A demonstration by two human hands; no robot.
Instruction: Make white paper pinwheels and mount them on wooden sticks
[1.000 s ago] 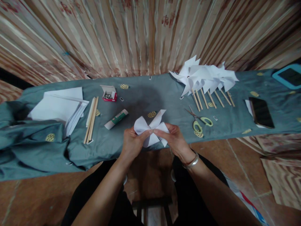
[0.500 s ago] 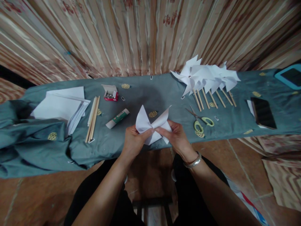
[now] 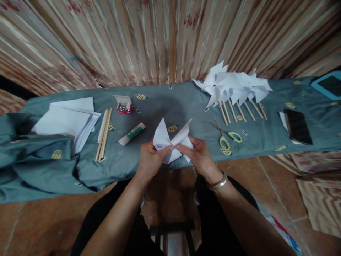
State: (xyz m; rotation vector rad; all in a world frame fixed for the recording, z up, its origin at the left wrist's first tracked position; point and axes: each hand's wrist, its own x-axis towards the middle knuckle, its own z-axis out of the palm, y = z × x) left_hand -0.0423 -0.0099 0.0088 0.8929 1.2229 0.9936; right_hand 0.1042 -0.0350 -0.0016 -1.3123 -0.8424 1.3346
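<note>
Your left hand [image 3: 150, 156] and right hand [image 3: 200, 153] are clamped on the folded paper [image 3: 162, 136] at near centre, no stick showing on it, while finished pinwheels [image 3: 226, 82] lie far right and loose sticks [image 3: 106, 134] and sheets [image 3: 62, 121] lie unused left.

Left hand [image 3: 150, 156] and right hand [image 3: 201, 153] close together over near edge of table [image 3: 183, 103], around mid-length. Both pinching: thumbs stretched inward, tips almost meeting, other fingers curled underneath (mostly hidden from above). Backs of hands turned upward and outward. Left wrist [image 3: 141, 177] at near edge, right wrist [image 3: 213, 174] just outside it. Bare forearms slanting inward toward near edge, well apart lower down. Legs [image 3: 223, 220] spread beneath arms, clad in black.
</note>
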